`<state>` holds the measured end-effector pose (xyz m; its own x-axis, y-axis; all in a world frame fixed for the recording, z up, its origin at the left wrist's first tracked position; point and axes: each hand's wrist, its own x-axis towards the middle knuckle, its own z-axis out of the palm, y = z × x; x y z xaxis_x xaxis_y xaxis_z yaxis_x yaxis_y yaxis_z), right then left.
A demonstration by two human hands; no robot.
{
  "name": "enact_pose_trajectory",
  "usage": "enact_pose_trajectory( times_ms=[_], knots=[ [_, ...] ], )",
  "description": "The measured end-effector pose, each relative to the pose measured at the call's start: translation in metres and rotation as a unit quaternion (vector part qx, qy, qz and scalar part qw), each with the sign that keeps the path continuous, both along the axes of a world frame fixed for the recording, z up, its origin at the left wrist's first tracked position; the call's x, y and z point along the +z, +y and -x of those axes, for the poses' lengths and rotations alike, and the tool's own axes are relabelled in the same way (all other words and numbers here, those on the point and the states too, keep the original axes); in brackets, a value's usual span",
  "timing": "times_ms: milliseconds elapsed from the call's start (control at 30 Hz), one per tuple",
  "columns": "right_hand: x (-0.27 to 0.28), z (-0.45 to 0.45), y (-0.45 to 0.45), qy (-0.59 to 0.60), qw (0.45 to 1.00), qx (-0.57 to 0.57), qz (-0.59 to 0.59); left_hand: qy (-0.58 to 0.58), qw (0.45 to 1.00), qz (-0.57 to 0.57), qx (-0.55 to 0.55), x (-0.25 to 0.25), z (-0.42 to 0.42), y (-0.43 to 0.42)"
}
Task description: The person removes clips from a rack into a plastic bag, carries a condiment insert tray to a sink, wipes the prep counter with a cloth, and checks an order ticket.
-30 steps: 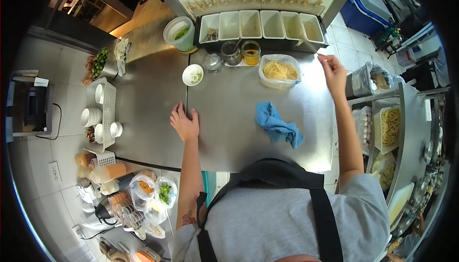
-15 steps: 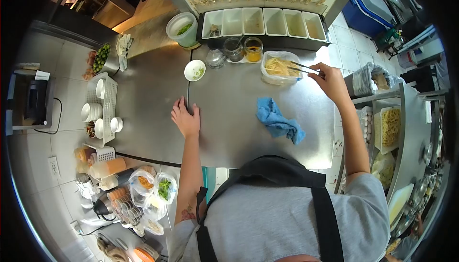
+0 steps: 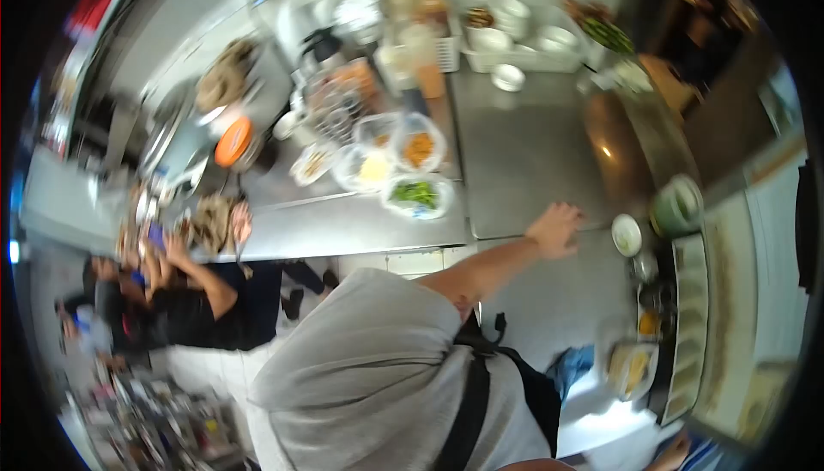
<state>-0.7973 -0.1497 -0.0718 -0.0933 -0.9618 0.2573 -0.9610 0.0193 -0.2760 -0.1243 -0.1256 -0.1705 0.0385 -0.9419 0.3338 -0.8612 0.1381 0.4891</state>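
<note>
My left hand (image 3: 556,229) lies on the steel counter (image 3: 532,149) with its fingers stretched out and holds nothing. The nearest thing to it is a small white bowl (image 3: 627,236) with bits of green in it. At the bottom right edge my right hand (image 3: 674,452) shows only in part, blurred. Its fingers look curled, but whatever they hold cannot be made out. Close to it is a clear plastic container (image 3: 633,371) of pale yellow strips. A crumpled blue cloth (image 3: 570,371) lies between the container and my apron.
Opened bags (image 3: 416,196) of chopped food lie on the adjoining counter. A white basket (image 3: 528,60) of bowls stands at the back. White tubs (image 3: 689,321) and a green-tinted bucket (image 3: 678,205) line the right side. Other people (image 3: 193,299) work at the left.
The view has swung left, bringing the side counter and other people into sight. My right hand, earlier holding metal tongs at the container, is now at the frame's edge. The left hand stays on the counter.
</note>
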Motion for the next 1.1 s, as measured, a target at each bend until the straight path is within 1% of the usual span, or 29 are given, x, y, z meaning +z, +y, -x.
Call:
enact_pose_trajectory(
  times_ms=[67, 133, 167, 367, 567, 633, 733, 767, 800, 833, 867, 900, 933, 967, 1000, 1033, 1067, 1100],
  knots=[
    [0.009, -0.010, -0.023, 0.044, 0.997, 0.029, -0.056, -0.004, 1.000, 0.017, 0.010, -0.011, 0.000, -0.002],
    [0.028, -0.019, -0.012, 0.097, 0.988, 0.025, -0.118, -0.008, 1.000, 0.017, 0.017, -0.010, 0.000, -0.001],
    [0.028, -0.014, -0.004, 0.102, 0.986, 0.020, -0.127, -0.012, 1.000, 0.017, 0.013, -0.009, 0.000, 0.000],
    [0.007, -0.008, -0.026, 0.070, 0.986, -0.001, -0.152, -0.020, 1.000, 0.010, 0.021, -0.008, 0.000, 0.000],
    [-0.016, -0.001, -0.050, 0.047, 0.985, -0.007, -0.164, -0.015, 0.999, 0.028, 0.020, -0.010, 0.001, 0.001],
    [-0.026, 0.005, -0.055, 0.032, 0.985, -0.010, -0.169, -0.018, 0.999, 0.014, 0.026, -0.009, 0.000, 0.001],
    [-0.050, 0.038, -0.067, -0.022, 0.984, -0.021, -0.176, -0.039, 0.999, -0.017, 0.024, -0.005, 0.000, -0.001],
    [-0.066, 0.056, -0.076, -0.056, 0.981, -0.022, -0.182, -0.002, 1.000, -0.011, 0.014, -0.002, 0.000, -0.001],
    [-0.085, 0.067, -0.087, -0.093, 0.976, -0.018, -0.197, 0.036, 0.999, -0.006, -0.006, -0.003, -0.001, -0.003],
    [-0.102, 0.076, -0.094, -0.122, 0.969, -0.013, -0.213, 0.048, 0.999, 0.022, 0.012, -0.007, 0.003, -0.005],
    [-0.028, -0.016, -0.061, -0.111, 0.948, -0.002, -0.298, 0.045, 0.999, 0.006, 0.014, -0.009, 0.003, -0.007],
    [-0.073, 0.036, -0.085, -0.041, 0.947, 0.049, -0.316, 0.011, 1.000, -0.012, 0.020, -0.007, 0.003, -0.007],
    [-0.079, 0.038, -0.081, -0.003, 0.960, 0.093, -0.264, -0.014, 0.999, -0.012, 0.029, -0.003, 0.006, -0.007],
    [-0.106, 0.062, -0.073, 0.164, 0.958, 0.234, -0.023, -0.013, 1.000, -0.016, 0.021, 0.002, 0.009, -0.008],
    [-0.080, 0.025, -0.053, 0.001, 0.992, 0.097, -0.086, -0.020, 1.000, -0.010, 0.006, -0.008, 0.006, -0.009],
    [-0.076, 0.012, -0.049, 0.070, 0.990, -0.072, -0.096, -0.036, 0.999, -0.027, 0.007, 0.001, 0.009, -0.011],
    [-0.066, -0.009, -0.041, 0.080, 0.986, -0.127, -0.070, -0.049, 0.999, -0.012, -0.005, -0.012, 0.005, -0.012],
    [-0.039, -0.039, -0.029, 0.054, 0.983, -0.148, -0.089, -0.060, 0.998, -0.016, -0.009, -0.014, 0.003, -0.012]
  ],
)
